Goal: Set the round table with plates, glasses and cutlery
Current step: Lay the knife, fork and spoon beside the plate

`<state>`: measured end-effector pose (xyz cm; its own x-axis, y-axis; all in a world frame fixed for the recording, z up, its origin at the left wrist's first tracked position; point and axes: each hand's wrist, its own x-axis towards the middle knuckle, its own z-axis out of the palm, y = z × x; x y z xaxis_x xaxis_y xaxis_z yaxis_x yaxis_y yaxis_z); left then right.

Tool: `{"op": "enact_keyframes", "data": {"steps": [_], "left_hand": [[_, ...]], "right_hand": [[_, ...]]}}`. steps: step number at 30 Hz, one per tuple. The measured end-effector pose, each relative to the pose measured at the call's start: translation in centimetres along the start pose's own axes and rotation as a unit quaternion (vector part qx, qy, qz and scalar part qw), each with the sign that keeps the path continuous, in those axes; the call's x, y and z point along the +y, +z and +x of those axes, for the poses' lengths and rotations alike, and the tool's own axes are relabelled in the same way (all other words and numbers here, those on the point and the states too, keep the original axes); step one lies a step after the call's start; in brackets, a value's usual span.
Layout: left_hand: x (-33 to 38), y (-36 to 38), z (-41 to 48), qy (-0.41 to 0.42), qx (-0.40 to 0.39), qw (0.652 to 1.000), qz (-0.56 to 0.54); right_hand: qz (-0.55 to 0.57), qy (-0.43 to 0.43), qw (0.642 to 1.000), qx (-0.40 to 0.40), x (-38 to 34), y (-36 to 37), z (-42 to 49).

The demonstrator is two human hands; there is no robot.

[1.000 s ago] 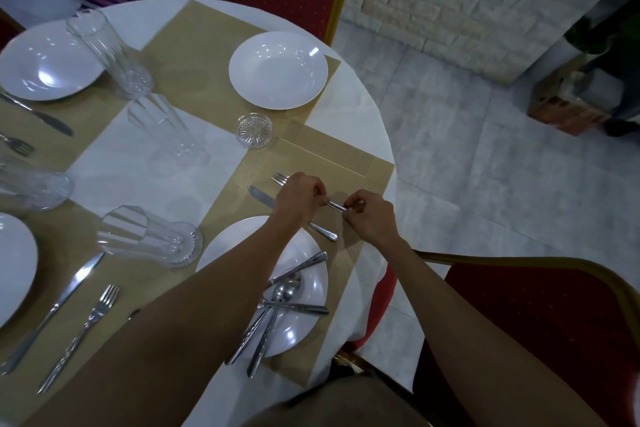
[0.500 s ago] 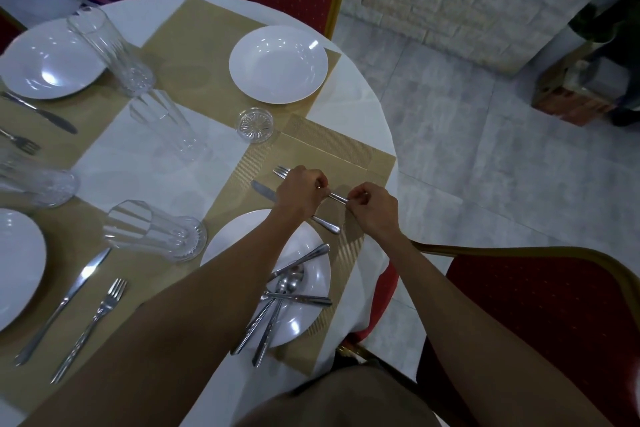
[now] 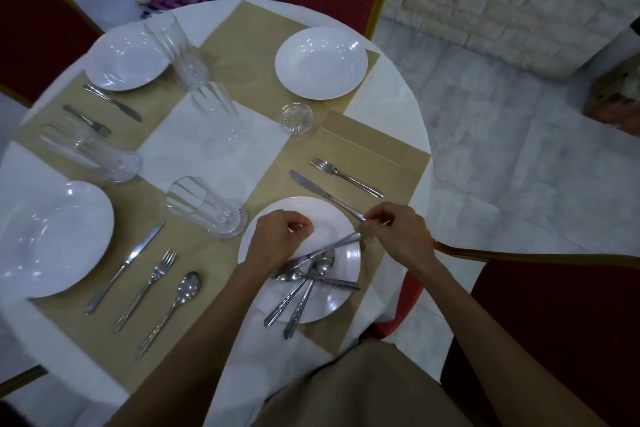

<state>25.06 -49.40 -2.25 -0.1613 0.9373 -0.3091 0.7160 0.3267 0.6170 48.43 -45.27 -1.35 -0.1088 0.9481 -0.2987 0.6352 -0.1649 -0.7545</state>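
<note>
The knife (image 3: 325,195) lies on the tan placemat (image 3: 381,158) at 1 o'clock from the near plate (image 3: 346,303), with its blade tip towards 10 o'clock and its handle towards 4 o'clock. My right hand (image 3: 398,236) pinches the handle's end between thumb and forefinger at the plate's rim. The fork (image 3: 346,177) lies parallel just beyond the knife, apart from it, tines towards 10 o'clock. My left hand (image 3: 280,236) hovers over the plate's 10 o'clock part, fingers curled into a loose fist with nothing visible in it. Loose cutlery (image 3: 313,267) lies crossed on the plate, handles pointing to 7 o'clock. A tall glass (image 3: 207,210) stands just beside the plate at 9 o'clock. A small glass (image 3: 296,118) stands at 12 o'clock, at the placemat's far corner. A second plate (image 3: 321,62) sits beyond it on the round table (image 3: 194,149).
</note>
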Motion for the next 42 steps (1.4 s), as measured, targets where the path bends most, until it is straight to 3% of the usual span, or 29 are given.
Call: {"op": "enact_keyframes", "data": {"steps": [5,10,13,22,26,32,35,39,42], "left_hand": [[-1.0,-0.6,-3.5,0.007,-0.048,0.999,0.021],[-1.1,0.3,-5.7,-0.005,-0.046,0.999,0.004],[-1.8,0.2,-6.4,-0.034,-0.034,0.999,-0.007],[-2.1,-2.0,-6.8,-0.075,0.006,0.997,-0.036],[-1.8,-2.9,-6.2,-0.062,0.007,0.997,-0.038],[-0.7,-4.3,-4.7,-0.070,0.038,0.996,-0.045],[0.7,-4.1,-3.9,-0.069,0.036,0.994,-0.073],[3.0,-3.1,-2.5,-0.054,0.022,0.992,-0.114],[5.1,-2.1,-0.6,-0.074,0.003,0.966,-0.248]], "right_hand": [[-0.079,-0.082,0.985,-0.132,-1.2,2.2,-1.9],[-0.244,-0.140,0.938,-0.201,-1.7,4.9,-4.2],[-0.332,-0.185,0.904,-0.195,-2.0,5.6,-5.2],[-0.375,-0.237,0.882,-0.161,-2.2,5.8,-5.2],[-0.308,-0.212,0.910,-0.177,-2.3,4.3,-4.3],[-0.125,-0.070,0.957,-0.251,-2.4,-0.4,-2.8],[0.014,0.002,0.973,-0.230,-1.8,-2.3,-1.8],[0.174,0.058,0.967,-0.176,-1.6,-3.7,-0.7],[0.239,0.082,0.958,-0.136,-1.6,-3.7,0.5]]}}
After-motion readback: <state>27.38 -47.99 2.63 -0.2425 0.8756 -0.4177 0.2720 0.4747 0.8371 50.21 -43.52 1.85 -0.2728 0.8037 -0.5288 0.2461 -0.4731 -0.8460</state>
